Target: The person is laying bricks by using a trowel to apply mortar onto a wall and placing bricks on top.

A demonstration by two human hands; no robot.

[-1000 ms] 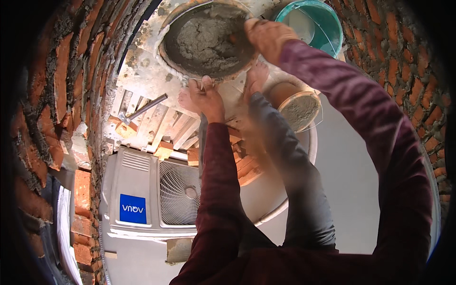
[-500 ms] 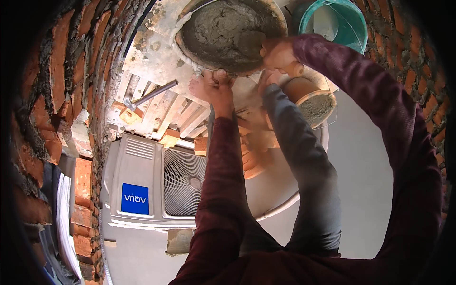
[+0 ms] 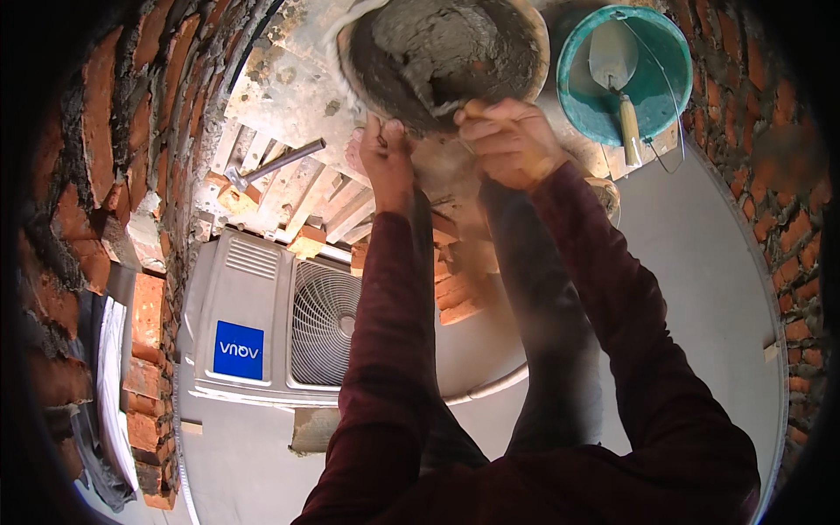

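Note:
A round basin (image 3: 535,52) of wet grey mortar (image 3: 437,39) stands at the top of the view. My left hand (image 3: 387,157) is closed on the basin's near rim, fingers curled at the edge. Beside it, my right hand (image 3: 512,140) grips the wooden handle of a trowel (image 3: 473,109) at the near side. Its blade is mostly hidden by the mortar, where a dark hollow shows. To the right, a teal bucket (image 3: 573,109) holds another trowel (image 3: 629,122) with a pale wooden handle leaning over the rim.
A hammer (image 3: 280,164) lies on wooden slats (image 3: 306,206) to the left. Below sits a grey air-conditioner unit (image 3: 271,262) with a fan grille. Stacked bricks (image 3: 457,297) stand between my legs. A small mortar-filled container (image 3: 605,194) is partly behind my right arm. Brick walls (image 3: 105,114) rise on both sides.
My right hand has moved from the basin's right side toward its near edge, the elbow dropping closer to me. The trowel in the teal bucket is now uncovered. My left hand stays at the rim.

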